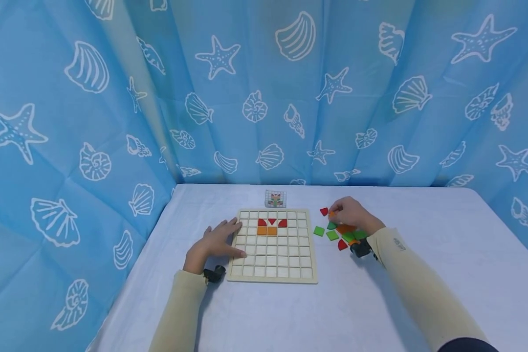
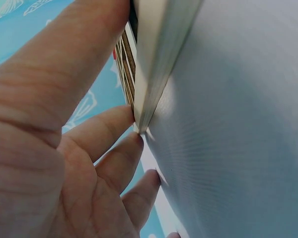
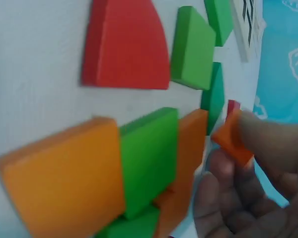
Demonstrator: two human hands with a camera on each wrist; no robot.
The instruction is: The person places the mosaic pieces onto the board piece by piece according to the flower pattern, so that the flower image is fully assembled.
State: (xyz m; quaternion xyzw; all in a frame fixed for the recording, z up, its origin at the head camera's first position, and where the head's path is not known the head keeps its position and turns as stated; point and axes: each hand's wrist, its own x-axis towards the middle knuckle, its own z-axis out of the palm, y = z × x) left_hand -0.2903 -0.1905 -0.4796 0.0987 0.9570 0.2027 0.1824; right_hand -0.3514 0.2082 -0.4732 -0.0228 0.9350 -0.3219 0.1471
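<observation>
My left hand (image 1: 215, 243) rests at the left edge of a pale wooden grid board (image 1: 283, 261), fingers fairly straight and spread. In the left wrist view its fingertips touch the board's side. On the board sit two red quarter-round tiles (image 1: 283, 223), a red triangle tile (image 1: 271, 221) between them, and two orange square tiles (image 1: 272, 231) below. To the right of the board, my right hand (image 1: 354, 214) pinches an orange tile (image 3: 234, 139) between thumb and fingers, just above a loose pile. The held tile's full shape is partly hidden by the thumb.
Loose green tiles (image 1: 319, 231), a red quarter-round tile (image 1: 342, 244) and orange tiles (image 3: 64, 173) lie under and around the right hand, some overlapping. A small printed pattern card (image 1: 275, 199) lies behind the board. A blue shell-print curtain (image 1: 255, 58) hangs behind the white-covered table (image 1: 264, 318).
</observation>
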